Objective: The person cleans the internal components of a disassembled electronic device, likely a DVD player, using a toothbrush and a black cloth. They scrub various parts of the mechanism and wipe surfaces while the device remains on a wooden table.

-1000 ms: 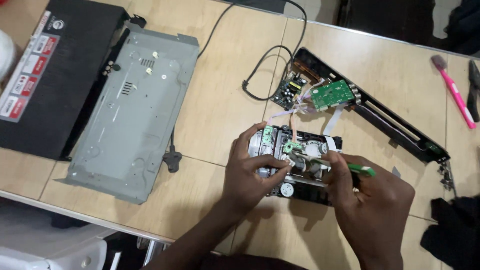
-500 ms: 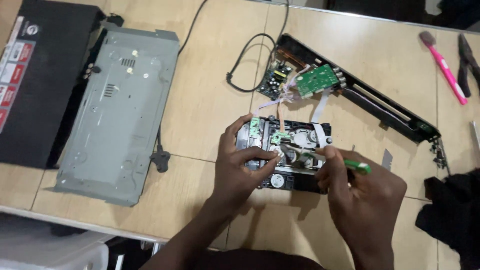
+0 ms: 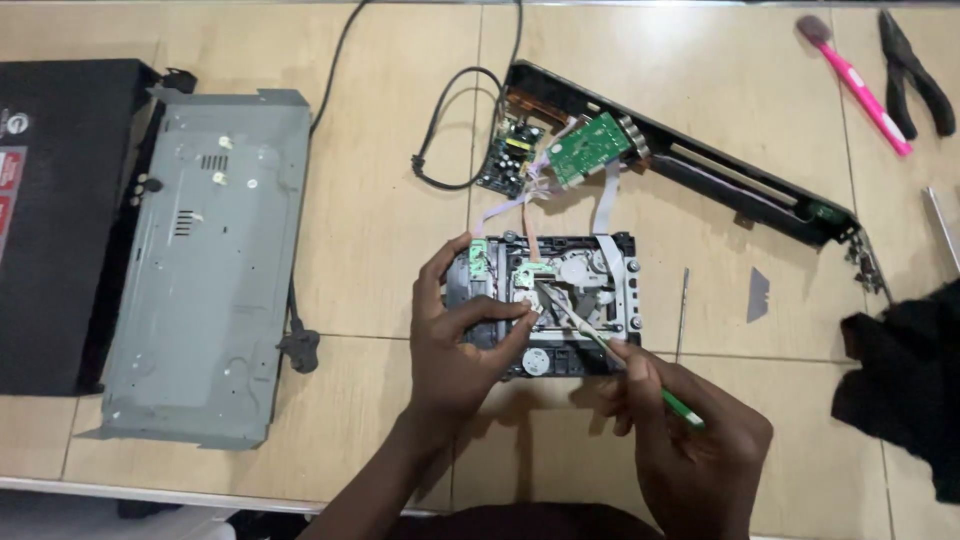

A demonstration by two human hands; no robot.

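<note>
While the left hand (image 3: 455,345) clamps the near left side of the black plastic disc-drive mechanism (image 3: 545,300), its thumb lies across the top and its fingers curl around the left edge, so the grasp is firm on the mechanism itself. That mechanism sits flat on the pale wooden tabletop (image 3: 390,210), roughly in the middle of the view, with its small green circuit pieces and metal rails facing up. The right hand (image 3: 690,440) pinches a thin green-handled screwdriver (image 3: 620,365), fingers closed tightly around the handle, and the slim shaft slants up and left so that its tip rests among the parts at the centre of the mechanism.

Flat ribbon cables run from the back of the mechanism to a green rectangular circuit board (image 3: 588,148), which leans against a long black front panel (image 3: 740,185) lying diagonally across the table. Just left of that board lies a smaller dark power board (image 3: 512,155), with a black cable (image 3: 440,130) looping away from it. Well to the left rests a grey sheet-metal chassis (image 3: 205,270), and beside it a black metal cover (image 3: 55,220). Near the far right corner lie a pink-handled brush (image 3: 858,85) and a pair of black pliers (image 3: 912,70). A black cloth (image 3: 905,385) is bunched at the right edge, and a thin metal rod (image 3: 681,312) lies just right of the mechanism.
</note>
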